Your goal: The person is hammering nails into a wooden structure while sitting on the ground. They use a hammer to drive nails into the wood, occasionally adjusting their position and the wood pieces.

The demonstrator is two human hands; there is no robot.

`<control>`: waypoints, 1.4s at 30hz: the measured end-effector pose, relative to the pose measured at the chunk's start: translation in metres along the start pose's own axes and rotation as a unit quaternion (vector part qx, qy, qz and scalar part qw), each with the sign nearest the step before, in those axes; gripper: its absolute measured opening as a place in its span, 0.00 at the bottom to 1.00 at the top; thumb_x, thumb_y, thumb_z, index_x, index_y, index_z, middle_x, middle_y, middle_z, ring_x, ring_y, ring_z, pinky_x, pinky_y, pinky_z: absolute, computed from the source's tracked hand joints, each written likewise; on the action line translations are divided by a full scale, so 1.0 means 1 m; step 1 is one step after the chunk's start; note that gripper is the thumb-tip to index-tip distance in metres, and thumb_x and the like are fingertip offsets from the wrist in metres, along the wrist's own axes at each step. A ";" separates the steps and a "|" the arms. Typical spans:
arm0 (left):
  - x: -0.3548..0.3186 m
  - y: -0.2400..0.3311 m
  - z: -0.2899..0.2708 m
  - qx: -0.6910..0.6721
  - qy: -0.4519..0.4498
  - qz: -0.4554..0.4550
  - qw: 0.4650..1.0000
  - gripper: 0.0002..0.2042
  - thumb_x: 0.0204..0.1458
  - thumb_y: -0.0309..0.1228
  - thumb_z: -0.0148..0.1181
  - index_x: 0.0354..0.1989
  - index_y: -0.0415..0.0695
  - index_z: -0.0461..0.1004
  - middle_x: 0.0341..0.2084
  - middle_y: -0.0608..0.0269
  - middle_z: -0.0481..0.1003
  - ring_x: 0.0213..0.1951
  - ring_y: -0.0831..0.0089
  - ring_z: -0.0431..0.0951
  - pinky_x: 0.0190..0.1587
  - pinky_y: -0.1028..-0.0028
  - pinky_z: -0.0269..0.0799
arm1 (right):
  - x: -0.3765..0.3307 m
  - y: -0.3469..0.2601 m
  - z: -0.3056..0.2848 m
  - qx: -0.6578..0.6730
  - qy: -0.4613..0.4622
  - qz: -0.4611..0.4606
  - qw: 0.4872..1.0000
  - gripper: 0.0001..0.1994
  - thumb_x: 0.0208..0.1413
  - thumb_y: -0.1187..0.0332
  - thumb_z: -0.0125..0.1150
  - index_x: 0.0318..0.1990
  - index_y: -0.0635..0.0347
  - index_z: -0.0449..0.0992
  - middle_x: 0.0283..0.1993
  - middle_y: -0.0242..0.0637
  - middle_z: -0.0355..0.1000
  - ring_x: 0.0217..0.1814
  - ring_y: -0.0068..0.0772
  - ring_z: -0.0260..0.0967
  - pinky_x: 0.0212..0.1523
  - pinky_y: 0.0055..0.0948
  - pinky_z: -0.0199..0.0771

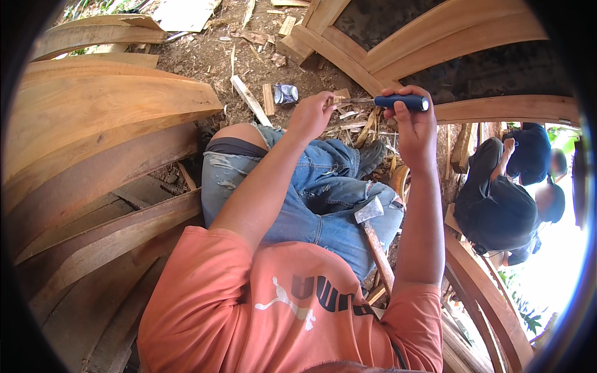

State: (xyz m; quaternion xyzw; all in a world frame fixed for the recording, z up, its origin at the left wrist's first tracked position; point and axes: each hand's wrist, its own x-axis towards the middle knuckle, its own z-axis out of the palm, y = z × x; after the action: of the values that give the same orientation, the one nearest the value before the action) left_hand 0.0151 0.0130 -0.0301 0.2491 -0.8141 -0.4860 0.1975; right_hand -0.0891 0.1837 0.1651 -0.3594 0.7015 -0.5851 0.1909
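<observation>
Your orange T-shirt (261, 339), with a dark and pale print across the chest, sits closest to the camera. Big curved boards (112, 102) are stacked to your left, one above another, reddish and pale brown. Beyond your right hand, up in the right corner, stand wooden frames (454, 28) with curved members around dark panels. You are seated in torn blue jeans (289, 214), legs bent, one bare knee showing through. Well apart from you on the right, another person in dark clothing (500, 208) sits bent over, with someone in dark blue (530, 149) just beside. More curved wood (494, 304) lies at the lower right.

Across your thigh rests a hammer-like tool (375, 248), its metal head on the denim and its wooden handle running back toward your right sleeve. Out ahead of your legs, you hold a blue-handled chisel (401, 98) level above the littered ground (205, 62). Your right hand (411, 124) is closed round its handle; your left hand (313, 115) pinches the far end of its metal blade between thumb and fingertips. Near your left hand lie a pale wood strip (250, 101), a dented can (285, 94) and a short block (268, 99).
</observation>
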 end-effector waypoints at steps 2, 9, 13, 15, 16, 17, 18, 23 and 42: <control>-0.001 0.000 0.000 -0.009 0.003 0.005 1.000 0.15 0.67 0.35 0.69 0.59 0.45 0.81 0.41 0.46 0.86 0.45 0.45 0.87 0.47 0.52 0.81 | 0.001 -0.001 0.000 -0.007 -0.001 -0.006 1.000 0.10 0.77 0.76 0.57 0.61 0.62 0.69 0.56 0.43 0.83 0.47 0.24 0.76 0.53 0.28 0.80; -0.002 0.013 -0.011 0.019 -0.031 -0.011 0.999 0.21 0.64 0.40 0.73 0.62 0.47 0.82 0.52 0.48 0.86 0.54 0.51 0.88 0.56 0.57 0.82 | 0.003 0.006 0.000 -0.017 0.003 -0.012 1.000 0.10 0.76 0.76 0.58 0.59 0.63 0.70 0.55 0.42 0.84 0.45 0.23 0.76 0.51 0.28 0.80; 0.000 0.033 -0.018 0.000 0.113 0.160 0.981 0.19 0.60 0.36 0.77 0.58 0.48 0.84 0.47 0.54 0.87 0.52 0.50 0.86 0.56 0.56 0.82 | 0.004 0.000 0.006 -0.067 0.013 -0.018 0.998 0.09 0.74 0.74 0.61 0.57 0.63 0.74 0.52 0.39 0.85 0.51 0.29 0.82 0.54 0.32 0.82; 0.004 0.036 -0.021 -0.022 0.090 0.180 0.979 0.15 0.61 0.35 0.76 0.54 0.48 0.86 0.46 0.54 0.88 0.51 0.50 0.86 0.55 0.56 0.82 | 0.005 -0.007 0.009 -0.101 0.004 -0.021 0.995 0.08 0.73 0.73 0.62 0.55 0.63 0.76 0.50 0.40 0.85 0.53 0.32 0.84 0.54 0.34 0.82; 0.005 0.036 -0.022 -0.033 0.076 0.189 0.978 0.13 0.61 0.35 0.76 0.52 0.47 0.87 0.45 0.54 0.88 0.51 0.50 0.86 0.54 0.57 0.82 | 0.005 -0.012 0.011 -0.118 0.000 -0.021 0.993 0.07 0.73 0.73 0.62 0.54 0.63 0.77 0.48 0.40 0.85 0.53 0.33 0.84 0.54 0.35 0.83; 0.004 0.037 -0.022 -0.025 0.060 0.153 0.986 0.09 0.61 0.34 0.75 0.46 0.46 0.88 0.44 0.54 0.88 0.49 0.51 0.87 0.52 0.57 0.82 | 0.004 -0.020 0.013 -0.127 0.004 -0.011 0.992 0.07 0.72 0.71 0.64 0.52 0.63 0.79 0.46 0.45 0.85 0.50 0.42 0.86 0.52 0.38 0.82; 0.005 0.038 -0.022 -0.015 0.062 0.153 0.986 0.09 0.62 0.34 0.74 0.48 0.46 0.87 0.44 0.54 0.88 0.47 0.51 0.87 0.51 0.57 0.83 | 0.005 -0.022 0.015 -0.145 0.003 -0.015 0.989 0.08 0.72 0.70 0.64 0.53 0.63 0.79 0.46 0.46 0.85 0.49 0.46 0.85 0.52 0.40 0.82; 0.007 0.042 -0.024 0.072 0.067 0.219 0.971 0.09 0.67 0.32 0.68 0.52 0.48 0.86 0.44 0.54 0.88 0.46 0.51 0.88 0.48 0.57 0.83 | 0.011 -0.017 0.013 -0.233 -0.021 -0.057 0.971 0.17 0.72 0.65 0.68 0.61 0.61 0.75 0.47 0.46 0.85 0.47 0.46 0.85 0.50 0.41 0.82; -0.004 0.050 -0.027 0.069 0.125 0.227 0.963 0.06 0.68 0.32 0.66 0.50 0.49 0.85 0.42 0.59 0.88 0.43 0.53 0.88 0.44 0.57 0.84 | -0.353 0.009 -0.069 0.104 -0.083 0.592 0.795 0.20 0.68 0.62 0.74 0.56 0.69 0.76 0.37 0.41 0.83 0.32 0.31 0.82 0.36 0.34 0.83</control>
State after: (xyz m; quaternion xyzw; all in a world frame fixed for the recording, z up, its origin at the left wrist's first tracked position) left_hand 0.0234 0.0166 0.0260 0.1293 -0.8499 -0.3357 0.3851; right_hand 0.0968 0.4881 0.1188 0.1010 0.6938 -0.3946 0.5939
